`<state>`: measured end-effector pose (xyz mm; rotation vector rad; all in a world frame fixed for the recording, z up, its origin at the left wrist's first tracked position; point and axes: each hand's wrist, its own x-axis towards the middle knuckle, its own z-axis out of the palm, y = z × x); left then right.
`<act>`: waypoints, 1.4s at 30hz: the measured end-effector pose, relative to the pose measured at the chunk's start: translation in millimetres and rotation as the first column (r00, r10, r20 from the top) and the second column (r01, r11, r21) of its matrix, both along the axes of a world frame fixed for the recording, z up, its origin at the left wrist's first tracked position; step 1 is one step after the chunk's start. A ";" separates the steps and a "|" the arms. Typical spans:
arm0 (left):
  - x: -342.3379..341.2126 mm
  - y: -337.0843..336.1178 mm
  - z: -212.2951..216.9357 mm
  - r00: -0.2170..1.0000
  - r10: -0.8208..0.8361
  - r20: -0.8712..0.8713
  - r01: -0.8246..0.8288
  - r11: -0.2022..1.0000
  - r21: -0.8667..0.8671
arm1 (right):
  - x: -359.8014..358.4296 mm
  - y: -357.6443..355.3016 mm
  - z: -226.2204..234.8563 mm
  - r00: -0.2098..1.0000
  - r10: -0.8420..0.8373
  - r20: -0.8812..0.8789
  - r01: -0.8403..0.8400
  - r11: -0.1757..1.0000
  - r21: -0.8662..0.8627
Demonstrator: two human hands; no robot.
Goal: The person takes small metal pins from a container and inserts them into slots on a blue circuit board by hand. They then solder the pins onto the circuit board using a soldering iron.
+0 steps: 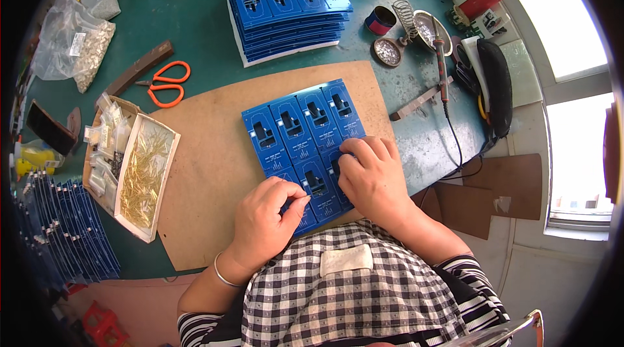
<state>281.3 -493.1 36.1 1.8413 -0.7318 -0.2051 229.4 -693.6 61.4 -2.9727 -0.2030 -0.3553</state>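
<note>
Blue panel (pixel 300 145) partly covered by curled right hand (pixel 374 174), grip hidden; left hand (pixel 265 213) pinched narrow; anything held cannot be told. Board stack (pixel 289 18) cut off above.

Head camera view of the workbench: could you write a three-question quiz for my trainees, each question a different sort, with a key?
1. True or false: the orange-handled scissors lie to the left of the blue panel on the brown sheet.

2. What lies in the white tray?
A. Thin gold-coloured pins
B. Scissors
C. Rubber gloves

3. Fill in the blank: a thin bangle circles the wrist of the person's ____ hand.

Key: 1. True. 2. A. 3. Left hand.
</note>
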 end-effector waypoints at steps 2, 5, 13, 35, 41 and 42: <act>0.4 0.4 1.8 1.000 -0.010 0.005 0.010 1.000 0.008 | -2.6 -3.0 2.8 0.999 0.033 -0.010 -0.033 0.999 -0.041; 0.3 0.5 1.7 1.000 -0.015 0.002 0.015 1.000 -0.002 | -9.6 -14.5 -2.5 0.997 0.044 0.058 -0.039 0.995 -0.096; -0.5 -1.4 0.6 1.000 -0.015 0.021 0.014 1.000 0.009 | -21.6 -15.9 -9.0 0.996 0.020 0.090 -0.006 0.988 -0.154; 3.2 -4.9 12.0 0.957 -0.016 0.289 -0.008 0.997 0.080 | -35.1 -19.1 -8.8 0.999 0.049 0.004 -0.049 0.999 0.016; -0.5 -4.1 12.4 0.868 -0.248 0.431 0.096 0.934 0.345 | -34.9 -19.4 -9.6 0.999 0.052 0.001 -0.052 0.997 0.053; 0.3 -3.1 13.3 0.823 -0.307 0.478 0.093 0.903 0.419 | -34.2 -20.8 -10.3 0.999 0.047 0.003 -0.047 0.997 0.060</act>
